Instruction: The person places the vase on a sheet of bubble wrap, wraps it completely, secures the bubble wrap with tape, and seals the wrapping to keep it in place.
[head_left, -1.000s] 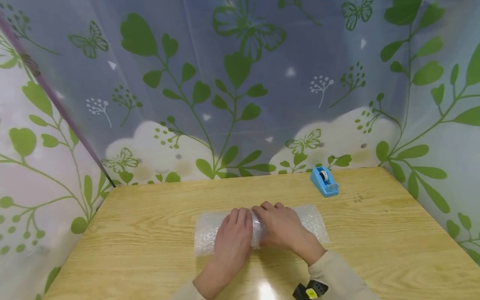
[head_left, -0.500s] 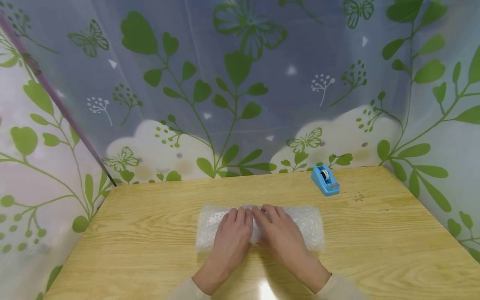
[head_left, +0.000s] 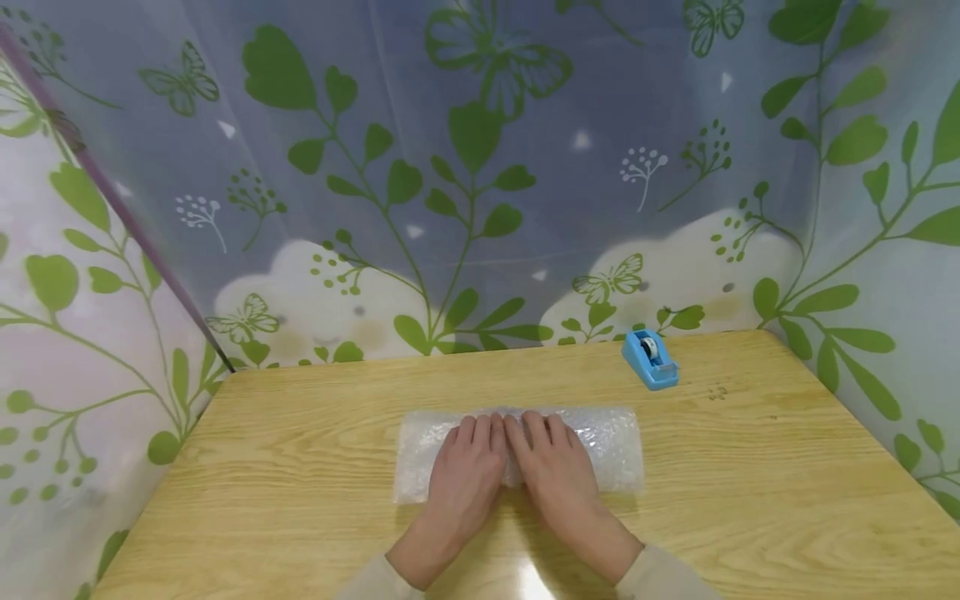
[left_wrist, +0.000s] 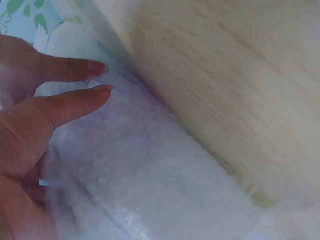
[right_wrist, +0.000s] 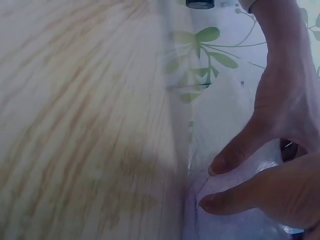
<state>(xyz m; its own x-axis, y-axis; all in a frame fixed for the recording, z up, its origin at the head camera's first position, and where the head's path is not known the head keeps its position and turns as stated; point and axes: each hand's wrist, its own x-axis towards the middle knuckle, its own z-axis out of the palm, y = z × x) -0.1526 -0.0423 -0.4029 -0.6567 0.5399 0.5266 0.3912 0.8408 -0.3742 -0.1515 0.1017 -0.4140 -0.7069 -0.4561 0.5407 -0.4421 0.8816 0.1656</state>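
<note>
A bundle of clear bubble wrap (head_left: 617, 448), rolled into a flat cylinder, lies crosswise on the wooden table (head_left: 285, 500). My left hand (head_left: 467, 471) grips it just left of its middle, fingers over the top and thumb on the near side. Close beside it, my right hand (head_left: 558, 475) holds the roll the same way. In the left wrist view both thumbs press on the bubble wrap (left_wrist: 150, 145), their tips almost meeting. The right wrist view shows those thumbs at a crease in the bubble wrap (right_wrist: 235, 225). What the wrap encloses is hidden.
A blue tape dispenser (head_left: 651, 360) with a roll of tape stands at the back right of the table. Behind the table hangs a curtain (head_left: 480, 208) printed with leaves and butterflies, which also closes off both sides.
My right hand has turned from a sideways tilt to back-up beside the left. The right end of the bubble wrap has drawn in slightly and lies straighter. My left hand has hardly moved.
</note>
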